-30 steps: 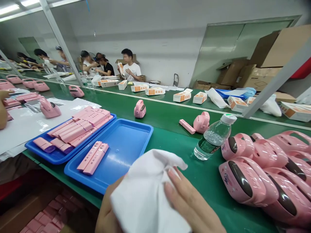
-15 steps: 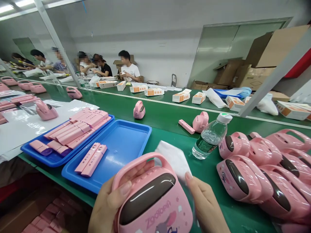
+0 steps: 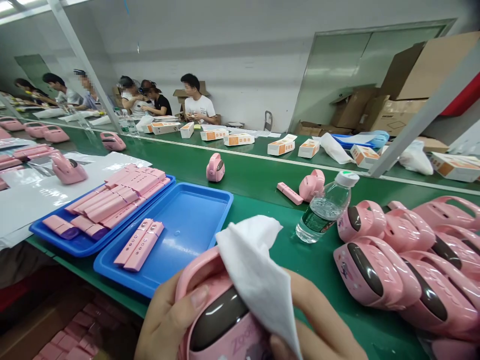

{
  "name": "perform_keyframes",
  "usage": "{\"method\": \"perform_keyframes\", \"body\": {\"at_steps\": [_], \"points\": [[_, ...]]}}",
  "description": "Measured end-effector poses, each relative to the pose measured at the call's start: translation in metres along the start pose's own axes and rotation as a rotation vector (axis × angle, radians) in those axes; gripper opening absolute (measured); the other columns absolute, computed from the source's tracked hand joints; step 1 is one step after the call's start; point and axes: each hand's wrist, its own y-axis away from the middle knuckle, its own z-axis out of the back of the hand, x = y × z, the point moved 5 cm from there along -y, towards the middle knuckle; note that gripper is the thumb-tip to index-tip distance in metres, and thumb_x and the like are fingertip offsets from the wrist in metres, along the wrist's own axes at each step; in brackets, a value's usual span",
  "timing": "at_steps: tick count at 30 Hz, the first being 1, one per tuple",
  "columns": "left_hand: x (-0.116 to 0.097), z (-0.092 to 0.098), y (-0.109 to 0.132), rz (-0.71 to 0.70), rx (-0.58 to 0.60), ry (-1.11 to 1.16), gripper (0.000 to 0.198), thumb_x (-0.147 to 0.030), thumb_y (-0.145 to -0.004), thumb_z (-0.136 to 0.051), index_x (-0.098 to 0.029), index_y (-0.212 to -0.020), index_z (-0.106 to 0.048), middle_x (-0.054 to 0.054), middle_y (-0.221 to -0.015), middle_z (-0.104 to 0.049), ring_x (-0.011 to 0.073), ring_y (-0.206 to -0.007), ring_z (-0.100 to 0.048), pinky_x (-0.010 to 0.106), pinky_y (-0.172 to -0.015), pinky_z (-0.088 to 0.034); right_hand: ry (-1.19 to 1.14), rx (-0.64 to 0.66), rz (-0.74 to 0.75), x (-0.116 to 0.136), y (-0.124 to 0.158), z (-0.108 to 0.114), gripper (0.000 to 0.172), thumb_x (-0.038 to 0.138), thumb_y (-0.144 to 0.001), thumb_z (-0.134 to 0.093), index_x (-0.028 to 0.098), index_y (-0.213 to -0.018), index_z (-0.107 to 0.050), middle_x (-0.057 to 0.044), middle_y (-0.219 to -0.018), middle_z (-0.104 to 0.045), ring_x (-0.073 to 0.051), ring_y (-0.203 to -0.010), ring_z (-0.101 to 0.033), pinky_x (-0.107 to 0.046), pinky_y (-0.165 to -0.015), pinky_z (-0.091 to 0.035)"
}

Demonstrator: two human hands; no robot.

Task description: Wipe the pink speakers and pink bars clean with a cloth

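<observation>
My left hand grips a pink handled case by its left side, thumb on top below the handle. The case has a dark glossy window and printed lettering with a cartoon figure, partly covered. In my right hand is a white cloth, draped over the case's right side and handle; several of that hand's fingers are behind the cloth. Just beyond, a blue tray carries two pink bars. More pink cases are heaped to the right.
A water bottle stands behind my right hand. To the left, another blue tray is piled with pink bars. Pink cases stand on the green belt. White-orange boxes line the far side, where several people sit.
My right hand has brought the white cloth up and left onto the case, covering part of its handle, window and print. The left hand keeps its grip.
</observation>
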Motion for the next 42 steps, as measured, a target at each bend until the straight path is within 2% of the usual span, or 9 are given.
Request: {"method": "perform_keyframes", "body": {"at_steps": [4, 7, 11, 15, 19, 23, 28, 35, 42], "points": [[-0.003, 0.001, -0.002, -0.036, 0.054, -0.019, 0.047, -0.038, -0.064, -0.066, -0.019, -0.107, -0.067, 0.01, -0.115, -0.064, 0.0383, -0.119, -0.044, 0.044, -0.094, -0.044, -0.092, 0.015, -0.083, -0.014, 0.0, 0.0, 0.022, 0.017, -0.086, -0.046, 0.024, -0.095, -0.065, -0.008, -0.107, -0.063, -0.021, -0.091, -0.062, -0.025, -0.07, -0.052], [-0.007, 0.0, -0.006, -0.044, 0.135, 0.007, 0.047, -0.037, -0.064, -0.065, -0.019, -0.107, -0.067, 0.011, -0.114, -0.064, 0.0397, -0.117, -0.047, 0.047, -0.094, -0.044, -0.08, -0.025, -0.113, -0.015, 0.002, 0.004, 0.016, 0.018, -0.084, -0.05, 0.025, -0.084, -0.064, -0.006, -0.105, -0.062, -0.018, -0.082, -0.063, -0.023, -0.066, -0.051], [-0.01, 0.001, -0.013, -0.007, 0.207, 0.027, 0.05, -0.036, -0.057, -0.07, -0.022, -0.105, -0.069, 0.011, -0.116, -0.063, 0.0414, -0.118, -0.045, 0.048, -0.093, -0.044, -0.032, -0.059, -0.053, -0.007, -0.003, 0.009, 0.014, 0.022, -0.084, -0.051, 0.026, -0.082, -0.065, -0.005, -0.108, -0.061, -0.021, -0.087, -0.063, -0.027, -0.072, -0.052], [-0.006, 0.001, -0.016, 0.024, 0.226, 0.026, 0.047, -0.035, -0.057, -0.07, -0.021, -0.102, -0.07, 0.012, -0.116, -0.063, 0.0417, -0.117, -0.045, 0.048, -0.093, -0.043, -0.082, 0.001, -0.004, -0.013, -0.007, 0.011, 0.019, 0.023, -0.085, -0.048, 0.024, -0.088, -0.067, -0.009, -0.11, -0.06, -0.023, -0.089, -0.063, -0.028, -0.069, -0.054], [0.006, -0.008, -0.016, 0.001, 0.267, 0.008, 0.039, -0.032, -0.065, -0.065, -0.016, -0.101, -0.07, 0.014, -0.112, -0.065, 0.0378, -0.113, -0.05, 0.044, -0.095, -0.042, -0.081, 0.151, 0.005, -0.035, 0.006, 0.001, 0.019, 0.016, -0.083, -0.05, 0.021, -0.091, -0.066, -0.012, -0.104, -0.062, -0.022, -0.089, -0.062, -0.029, -0.069, -0.054], [0.031, -0.004, -0.023, 0.039, 0.222, -0.071, 0.032, -0.029, -0.072, -0.06, -0.015, -0.1, -0.069, 0.013, -0.104, -0.068, 0.0324, -0.103, -0.058, 0.042, -0.092, -0.043, -0.001, 0.154, 0.047, -0.054, 0.032, -0.015, 0.029, 0.008, -0.08, -0.053, 0.018, -0.107, -0.058, -0.01, -0.092, -0.064, -0.019, -0.082, -0.063, -0.025, -0.068, -0.054], [0.059, 0.01, -0.033, 0.111, 0.245, -0.095, 0.035, -0.028, -0.074, -0.056, -0.013, -0.103, -0.067, 0.013, -0.104, -0.068, 0.03, -0.101, -0.06, 0.037, -0.088, -0.045, 0.007, 0.245, 0.068, -0.059, 0.053, -0.03, 0.018, 0.006, -0.079, -0.049, 0.016, -0.089, -0.059, -0.008, -0.074, -0.058, -0.016, -0.064, -0.057, -0.027, -0.06, -0.053], [0.061, 0.012, -0.039, 0.113, 0.284, -0.011, 0.031, -0.027, -0.079, -0.052, -0.015, -0.101, -0.069, 0.012, -0.099, -0.07, 0.0281, -0.098, -0.061, 0.034, -0.087, -0.045, 0.007, 0.345, 0.084, -0.06, 0.056, -0.026, 0.017, 0.007, -0.078, -0.047, 0.017, -0.082, -0.06, -0.008, -0.074, -0.052, -0.015, -0.062, -0.052, -0.025, -0.05, -0.045], [0.067, 0.021, -0.048, 0.047, 0.314, -0.025, 0.029, -0.027, -0.075, -0.056, -0.014, -0.097, -0.07, 0.011, -0.098, -0.07, 0.0298, -0.099, -0.061, 0.037, -0.088, -0.046, -0.015, 0.258, 0.196, -0.047, 0.034, -0.03, 0.014, 0.003, -0.071, -0.052, 0.016, -0.067, -0.055, -0.006, -0.065, -0.05, -0.013, -0.057, -0.045, -0.023, -0.046, -0.036]]}}
